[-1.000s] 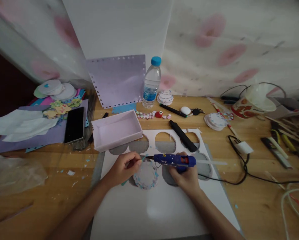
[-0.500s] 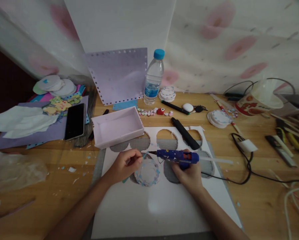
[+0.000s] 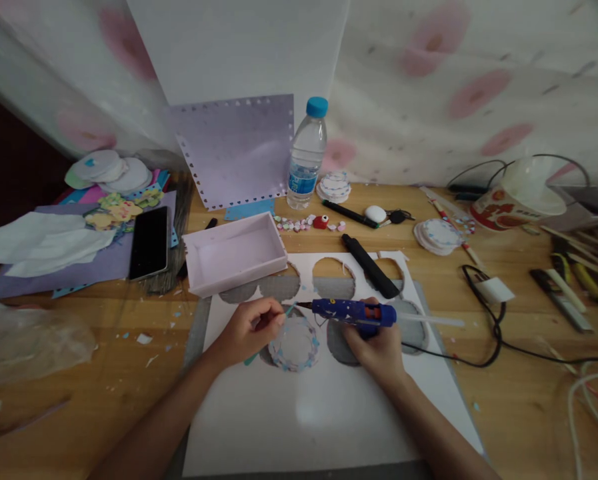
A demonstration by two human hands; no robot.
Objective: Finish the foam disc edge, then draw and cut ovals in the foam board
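My right hand (image 3: 379,350) is wrapped round a blue hot glue gun (image 3: 346,311) with a clear glue stick (image 3: 436,321) out of its back. Its dark nozzle points left. Between the pinched fingers of my left hand (image 3: 251,330) is a thin teal strip (image 3: 291,309), its upper end at the nozzle tip; whether they touch I cannot tell. Just below lies a round white disc (image 3: 293,343) with small blue pieces round its rim. It rests on a white board (image 3: 299,413) with several round holes cut in it.
A pale pink open box (image 3: 236,257) stands behind my left hand. A black marker-like cylinder (image 3: 371,267) lies on the board. Farther back are a water bottle (image 3: 307,157) and stacked discs (image 3: 436,237). A black cord (image 3: 493,333) crosses the right side; a phone (image 3: 149,243) lies left.
The glue gun has shifted very slightly left in the picture. Both hands keep their hold, and nothing else has visibly changed.
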